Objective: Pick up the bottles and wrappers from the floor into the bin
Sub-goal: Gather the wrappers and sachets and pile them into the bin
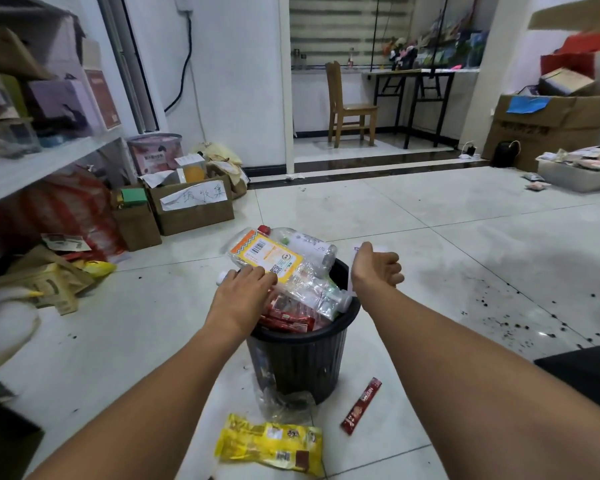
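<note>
A black ribbed bin (302,362) stands on the tiled floor, heaped above its rim with clear plastic bottles and red wrappers (284,318). My left hand (243,292) rests flat on the pile, fingers pressing a bottle with an orange-and-yellow label (265,256). My right hand (374,268) hovers over the bin's right rim, its curled fingers holding a white wrapper (353,284) that is mostly hidden behind the hand. On the floor in front of the bin lie a yellow wrapper (271,445), a red stick sachet (361,405) and crumpled clear plastic (284,400).
Cardboard boxes (191,206) and bags crowd the floor under a shelf on the left. A wooden chair (350,105) and a table stand beyond a step at the back. A grey tray (575,174) and a big carton sit at the right; dark specks dot the tiles there.
</note>
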{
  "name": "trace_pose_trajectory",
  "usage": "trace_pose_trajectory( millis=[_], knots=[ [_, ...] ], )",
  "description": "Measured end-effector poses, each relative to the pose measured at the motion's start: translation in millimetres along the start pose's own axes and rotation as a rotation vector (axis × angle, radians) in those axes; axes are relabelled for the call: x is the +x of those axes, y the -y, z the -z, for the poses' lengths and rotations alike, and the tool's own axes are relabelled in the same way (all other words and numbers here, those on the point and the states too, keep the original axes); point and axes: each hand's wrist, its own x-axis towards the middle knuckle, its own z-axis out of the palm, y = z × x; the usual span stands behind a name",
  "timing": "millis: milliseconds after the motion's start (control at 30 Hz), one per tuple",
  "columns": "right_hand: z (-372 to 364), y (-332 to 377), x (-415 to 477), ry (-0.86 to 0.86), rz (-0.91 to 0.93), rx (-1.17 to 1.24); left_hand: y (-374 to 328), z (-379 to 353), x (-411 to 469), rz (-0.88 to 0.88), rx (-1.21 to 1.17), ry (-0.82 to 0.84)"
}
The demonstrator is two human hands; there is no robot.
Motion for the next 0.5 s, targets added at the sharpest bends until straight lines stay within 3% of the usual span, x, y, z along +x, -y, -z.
trace_pose_trajectory(
  millis=[233, 433, 500],
  knots=[
    [-11.7, -12.1, 0.3, -0.031, 0.188, -0.041, 6.6, -0.3, 3.5, 0.027, -0.008, -0.026],
    [-14.2, -16.8, -0.5, -0.217, 0.074, 0.245, 6.1, -5.1, 4.9, 0.011, 0.004, -0.043],
    [-14.4, -19.7, 2.5, -0.251, 0.088, 0.239, 7.4, -6.1, 5.4, 0.014, 0.01, -0.046]
  ],
)
